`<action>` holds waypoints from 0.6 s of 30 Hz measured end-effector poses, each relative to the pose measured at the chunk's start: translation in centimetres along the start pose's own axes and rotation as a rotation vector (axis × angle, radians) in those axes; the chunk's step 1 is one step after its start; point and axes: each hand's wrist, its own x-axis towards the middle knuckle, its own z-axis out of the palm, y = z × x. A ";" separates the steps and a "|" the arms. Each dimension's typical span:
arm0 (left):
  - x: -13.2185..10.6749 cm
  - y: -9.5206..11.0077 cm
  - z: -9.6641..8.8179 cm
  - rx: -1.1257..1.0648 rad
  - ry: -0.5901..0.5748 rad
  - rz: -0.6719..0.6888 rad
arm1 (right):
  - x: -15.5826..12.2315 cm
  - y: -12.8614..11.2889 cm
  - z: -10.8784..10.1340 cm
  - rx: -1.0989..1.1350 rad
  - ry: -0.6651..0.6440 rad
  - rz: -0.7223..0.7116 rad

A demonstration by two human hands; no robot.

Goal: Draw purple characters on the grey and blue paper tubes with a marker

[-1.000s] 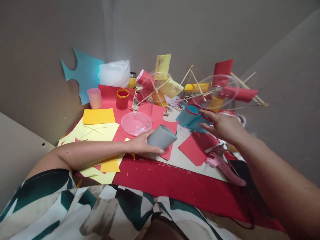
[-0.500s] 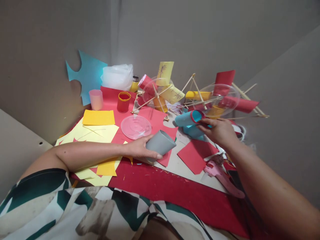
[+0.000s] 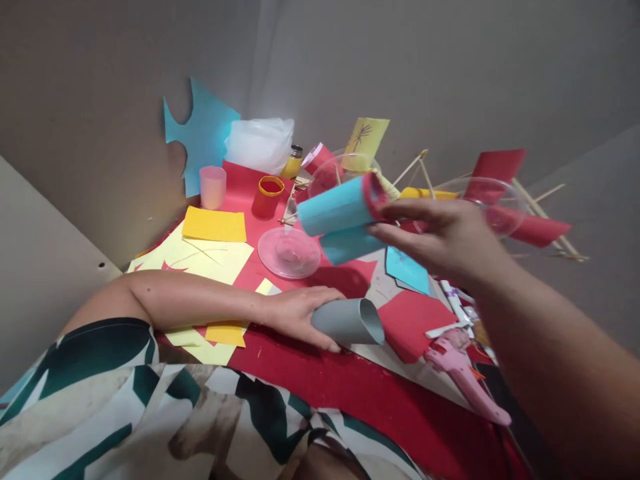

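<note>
My left hand point(image 3: 298, 315) lies on the table with its fingers wrapped round a grey paper cup point(image 3: 350, 321) that is tipped on its side, mouth to the right. My right hand point(image 3: 445, 240) is raised above the table and pinches blue paper tubes point(image 3: 336, 208) with a red rim, held roughly level with their far ends pointing left. A second blue tube point(image 3: 347, 244) hangs just under the first. Below them lie a blue paper scrap point(image 3: 407, 270) and a red paper piece point(image 3: 413, 321).
A clear plastic lid point(image 3: 290, 252), a red and yellow cup point(image 3: 266, 197) and a pink cup point(image 3: 213, 187) stand on red point(image 3: 240, 193) and yellow paper point(image 3: 214, 225). Stick-and-paper models point(image 3: 500, 200) crowd the back right. A pink glue gun point(image 3: 463, 373) lies at right.
My right hand took hold of the blue tubes and lifted them up and to the left. My left hand tipped the grey cup flatter on the table. The camera shifted.
</note>
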 end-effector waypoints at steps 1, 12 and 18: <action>0.0 -0.1 0.0 0.006 -0.001 -0.007 | 1.4 -1.4 1.4 0.061 -0.069 -0.041; 0.1 -0.2 -0.6 0.026 -0.012 0.001 | 10.7 -9.2 12.8 -0.251 -0.527 -0.295; 0.2 1.1 -1.5 0.109 -0.003 -0.053 | 11.7 -9.5 13.0 -0.189 -0.618 -0.331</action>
